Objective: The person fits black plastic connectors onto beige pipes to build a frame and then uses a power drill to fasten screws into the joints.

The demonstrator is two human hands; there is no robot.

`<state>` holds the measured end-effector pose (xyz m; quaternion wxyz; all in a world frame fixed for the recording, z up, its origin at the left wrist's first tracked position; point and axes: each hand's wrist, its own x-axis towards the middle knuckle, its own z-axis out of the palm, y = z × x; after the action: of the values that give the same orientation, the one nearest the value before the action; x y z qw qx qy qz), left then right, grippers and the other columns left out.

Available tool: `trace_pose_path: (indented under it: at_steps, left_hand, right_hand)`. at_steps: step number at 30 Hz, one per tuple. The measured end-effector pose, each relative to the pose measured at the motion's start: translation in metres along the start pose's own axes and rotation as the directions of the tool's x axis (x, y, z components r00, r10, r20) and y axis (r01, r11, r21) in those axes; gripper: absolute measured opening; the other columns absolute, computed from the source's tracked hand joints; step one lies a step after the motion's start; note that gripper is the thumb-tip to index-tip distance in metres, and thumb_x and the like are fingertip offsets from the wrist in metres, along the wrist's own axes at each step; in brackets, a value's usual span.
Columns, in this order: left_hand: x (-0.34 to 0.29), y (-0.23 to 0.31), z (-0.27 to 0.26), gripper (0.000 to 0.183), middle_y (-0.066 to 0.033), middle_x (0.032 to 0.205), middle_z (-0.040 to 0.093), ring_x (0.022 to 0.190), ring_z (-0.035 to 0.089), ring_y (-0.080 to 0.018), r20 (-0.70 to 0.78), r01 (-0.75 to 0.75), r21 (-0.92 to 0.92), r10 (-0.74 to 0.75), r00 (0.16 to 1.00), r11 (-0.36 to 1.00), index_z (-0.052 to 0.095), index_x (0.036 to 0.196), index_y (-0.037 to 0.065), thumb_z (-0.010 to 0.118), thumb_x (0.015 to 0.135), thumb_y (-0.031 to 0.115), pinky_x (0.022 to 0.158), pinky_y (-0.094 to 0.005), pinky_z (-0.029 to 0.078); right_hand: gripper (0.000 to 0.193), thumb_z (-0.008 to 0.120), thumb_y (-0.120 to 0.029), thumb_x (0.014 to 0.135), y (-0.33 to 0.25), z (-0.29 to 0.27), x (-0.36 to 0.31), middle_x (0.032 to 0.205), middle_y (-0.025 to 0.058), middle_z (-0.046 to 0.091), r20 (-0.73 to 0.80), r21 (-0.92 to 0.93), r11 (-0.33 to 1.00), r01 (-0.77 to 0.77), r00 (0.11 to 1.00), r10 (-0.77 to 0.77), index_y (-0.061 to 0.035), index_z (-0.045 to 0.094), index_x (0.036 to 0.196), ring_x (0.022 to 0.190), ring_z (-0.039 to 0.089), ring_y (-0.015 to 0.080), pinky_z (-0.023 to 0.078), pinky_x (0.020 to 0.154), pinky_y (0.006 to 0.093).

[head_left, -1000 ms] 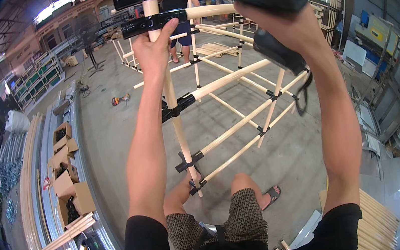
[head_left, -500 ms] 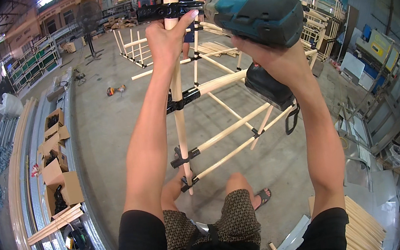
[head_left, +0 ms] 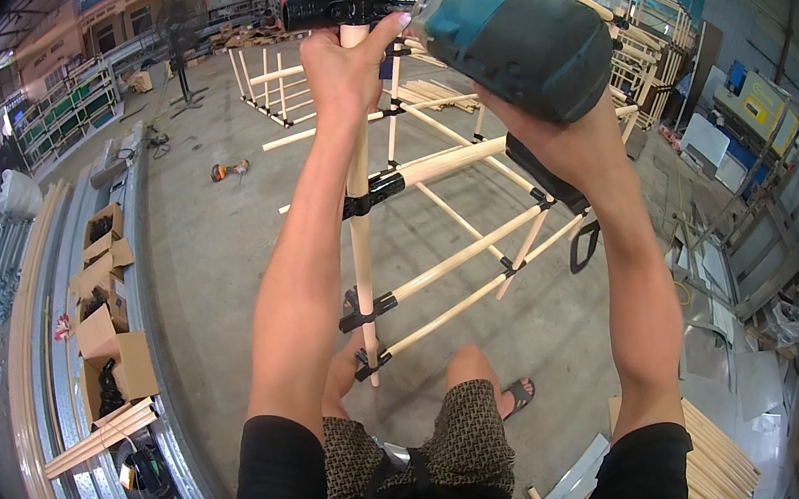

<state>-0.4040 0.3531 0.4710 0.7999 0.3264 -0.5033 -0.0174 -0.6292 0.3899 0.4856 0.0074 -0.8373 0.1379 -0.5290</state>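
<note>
A frame of beige pipes (head_left: 363, 254) and black joints stands before me. My left hand (head_left: 342, 80) is closed around its upright pipe, right under a black pipe joint (head_left: 308, 14), with the thumb stretched along the joint toward the right. In my right hand (head_left: 563, 147) is a teal and black cordless power driver (head_left: 524, 46), raised level with that joint. Its nose points left and sits close to the joint by my left thumb; whether the tip touches a screw is hidden. Lower on the same pipe are further black joints (head_left: 374, 194).
Open cardboard boxes (head_left: 119, 357) of black parts lie along a metal stack at left, with a corded tool (head_left: 150, 474) nearby. Another orange and black tool (head_left: 230, 171) rests on the floor. Loose pipes (head_left: 720, 460) lie at lower right. A fan (head_left: 180, 51) stands farther back.
The driver has tilted and shifted slightly down and right, so its battery shows less. My left hand keeps its grip on the pipe, a little farther right in view.
</note>
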Motion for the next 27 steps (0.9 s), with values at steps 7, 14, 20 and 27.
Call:
trace_pose_path:
  at_steps: [7, 14, 20, 27]
  left_hand:
    - [-0.001, 0.006, 0.000, 0.025, -0.0081, 0.082, 0.075, 0.072, 0.067, -0.0093, 0.012, 0.029, 0.056, -0.030, 0.999, 0.998, 0.075, 0.091, -0.004, 0.084, 0.079, 0.015, 0.065, -0.0278, 0.054]
    - [0.000, 0.003, 0.003, 0.023, -0.0083, 0.082, 0.075, 0.071, 0.067, -0.0095, 0.013, 0.073, -0.089, -0.072, 0.997, 0.993, 0.075, 0.092, -0.003, 0.085, 0.078, 0.012, 0.064, -0.0267, 0.054]
    - [0.003, -0.003, 0.003, 0.021, -0.0075, 0.079, 0.074, 0.066, 0.065, -0.0087, 0.009, 0.075, -0.139, -0.074, 0.997, 0.987, 0.074, 0.088, -0.002, 0.086, 0.077, 0.011, 0.057, -0.0262, 0.052]
    - [0.001, 0.005, -0.001, 0.019, -0.0044, 0.069, 0.070, 0.051, 0.057, -0.0056, 0.019, 0.143, -0.036, -0.142, 0.990, 0.989, 0.074, 0.081, 0.002, 0.085, 0.078, 0.016, 0.040, -0.0252, 0.040]
  right_hand:
    - [0.023, 0.081, -0.023, 0.085, 0.003, 0.010, 0.005, 0.073, 0.0006, 0.066, -0.054, 0.103, 0.983, -0.149, 0.986, 0.155, -0.0043, 0.073, 0.095, 0.059, 0.058, 0.0096, 0.046, 0.056, 0.0281]
    - [0.021, 0.080, -0.022, 0.085, 0.005, 0.009, 0.006, 0.069, -0.0002, 0.064, -0.055, 0.098, 0.984, -0.148, 0.987, 0.153, -0.0040, 0.073, 0.093, 0.057, 0.056, 0.0091, 0.045, 0.053, 0.0284]
    - [0.020, 0.080, -0.021, 0.085, 0.001, 0.013, 0.003, 0.069, -0.0003, 0.064, -0.059, 0.159, 0.970, -0.182, 0.979, 0.193, -0.0039, 0.073, 0.093, 0.057, 0.056, 0.0093, 0.045, 0.053, 0.0285]
    - [0.021, 0.080, -0.023, 0.085, 0.002, 0.016, 0.001, 0.069, -0.0005, 0.064, -0.066, 0.192, 0.965, -0.179, 0.979, 0.194, -0.0044, 0.073, 0.092, 0.056, 0.055, 0.0090, 0.045, 0.054, 0.0280]
